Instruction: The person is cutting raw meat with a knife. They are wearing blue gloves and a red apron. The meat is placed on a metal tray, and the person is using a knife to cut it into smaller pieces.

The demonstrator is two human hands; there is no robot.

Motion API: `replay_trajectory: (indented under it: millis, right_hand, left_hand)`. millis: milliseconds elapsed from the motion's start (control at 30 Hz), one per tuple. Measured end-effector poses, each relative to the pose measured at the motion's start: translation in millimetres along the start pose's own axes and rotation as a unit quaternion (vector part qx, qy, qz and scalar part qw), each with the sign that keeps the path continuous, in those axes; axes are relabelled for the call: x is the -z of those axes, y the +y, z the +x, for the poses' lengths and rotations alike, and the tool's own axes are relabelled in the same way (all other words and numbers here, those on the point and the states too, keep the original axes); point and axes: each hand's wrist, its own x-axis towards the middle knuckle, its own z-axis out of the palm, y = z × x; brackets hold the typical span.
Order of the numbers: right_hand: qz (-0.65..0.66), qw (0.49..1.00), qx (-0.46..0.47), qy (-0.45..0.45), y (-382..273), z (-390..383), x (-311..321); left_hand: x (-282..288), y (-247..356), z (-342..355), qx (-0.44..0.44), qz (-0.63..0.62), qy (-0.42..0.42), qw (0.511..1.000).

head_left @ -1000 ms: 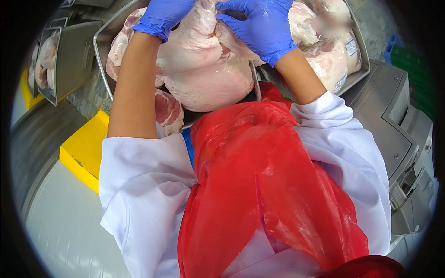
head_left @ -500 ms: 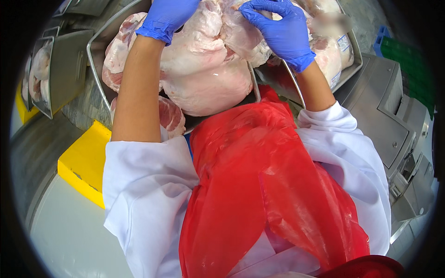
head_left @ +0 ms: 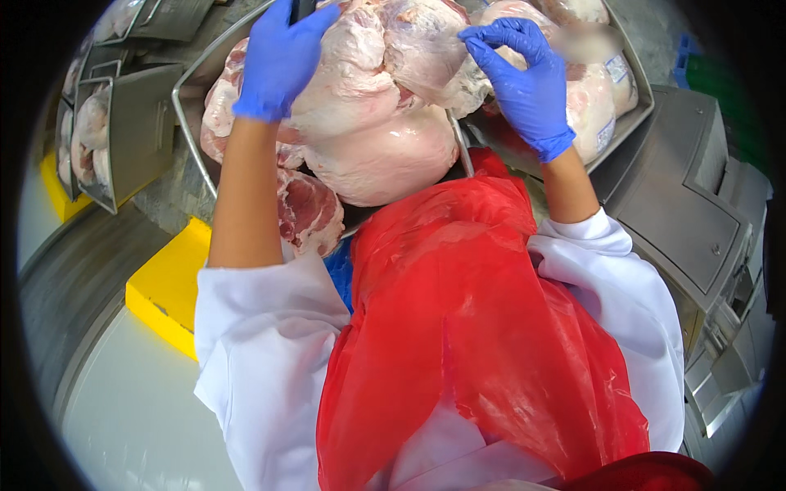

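Note:
Both my hands wear blue gloves and are over a steel bin (head_left: 178, 96) heaped with large raw meat joints (head_left: 385, 159), pale with fat. At the top left my left hand (head_left: 282, 57) is closed around a black object (head_left: 302, 8); only its end shows, so its kind is unclear. Above the bin's right side, my right hand (head_left: 524, 78) has thumb and forefinger pinched together beside a whitish joint (head_left: 422, 49). Anything between those fingertips is too small to make out. A cut red piece of meat (head_left: 309, 211) lies by the bin's near edge.
A second steel bin (head_left: 652, 106) on the right holds pale joints (head_left: 591, 106) with labels. More steel bins (head_left: 143, 131) with meat stand at the left. A yellow block (head_left: 168, 282) lies near left; a steel machine (head_left: 675, 192) and green crate (head_left: 725, 106) are right.
My left hand has lifted and turned, bringing the black object's end into view. My right hand has drawn slightly right and down, off the meat, with its fingertips pinched. The whole view has shifted slightly.

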Motion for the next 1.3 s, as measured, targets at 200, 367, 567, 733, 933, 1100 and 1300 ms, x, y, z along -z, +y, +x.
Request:
replay_trajectory:
  millis: [200,367,567,733,933,1100,1300]
  right_hand:
    - [0.034,0.997,-0.057,0.029,50.9,-51.8,-36.7]
    - [0.192,0.946,-0.173,-0.194,74.1,-73.1,-50.9]
    - [0.092,0.931,-0.157,-0.316,109.6,-44.6,-60.9]
    - [0.068,0.864,-0.075,-0.493,99.5,-31.8,-32.0]
    - [0.176,0.852,-0.044,-0.491,75.8,-26.3,-0.1]
    - [0.224,0.860,0.030,-0.457,66.1,-12.9,0.1]
    - [0.240,0.859,0.021,-0.452,71.4,-1.7,4.4]
  left_hand:
    - [9.9,25.5,-136.9,0.121,0.072,0.060,0.988]
    - [-52.6,59.0,-253.5,0.281,0.078,0.123,0.949]
    - [-120.4,99.1,-305.4,0.344,0.087,0.172,0.919]
    - [-156.7,114.8,-296.5,0.301,0.190,0.232,0.905]
    - [-167.4,161.8,-281.3,0.270,0.334,0.252,0.867]
    - [-154.4,203.7,-255.8,0.276,0.494,0.172,0.806]
    - [-140.8,240.6,-219.2,0.251,0.589,0.067,0.765]
